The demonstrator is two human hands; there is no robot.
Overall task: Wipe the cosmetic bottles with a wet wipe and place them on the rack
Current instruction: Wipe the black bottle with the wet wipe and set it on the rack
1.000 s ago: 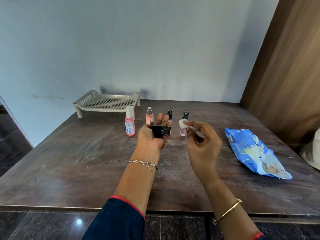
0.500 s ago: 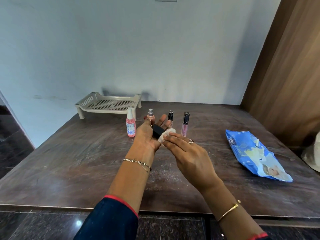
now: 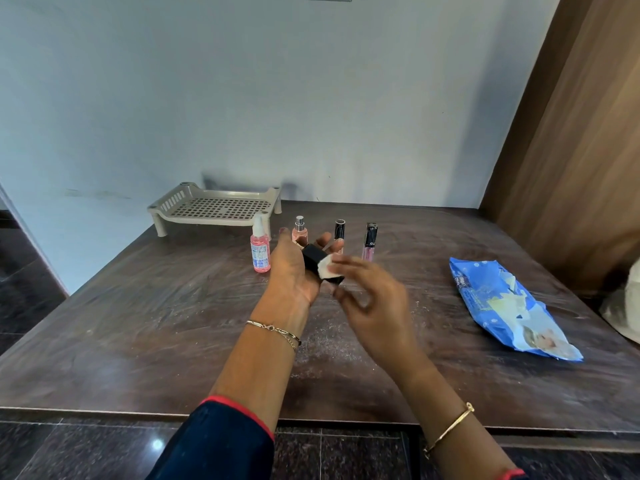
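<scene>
While carried on the straight fingers of the palm-up left hand (image 3: pixel 294 275) over the middle of the table (image 3: pixel 138 341), lies slantwise and partly under a white wet wipe (image 3: pixel 325 270): black cosmetic bottle (image 3: pixel 311 258). Blurred right hand (image 3: pixel 375 303) on top, fingertips against the wipe; cannot tell whether pinching or only pressing.

Behind the hands, upright in a row on the surface, just before the front edge of the beige rack (image 3: pixel 214 207) at the far left corner: spray bottle (image 3: pixel 260 251) with pink liquid and a blue-and-white label, print too small to read; small glass perfume bottle (image 3: pixel 299 232) with peach liquid; black-capped tube (image 3: pixel 339 232); lip gloss tube (image 3: pixel 370 240) with pink contents.

Near the right edge, lying flat: blue wipes packet (image 3: pixel 502 306), pale flap on top, white lettering "mee" just legible.

Half a second ago, same right fingers flat and sharp on the wipe; a second ago, wipe pinched up clear of the black bottle.
</scene>
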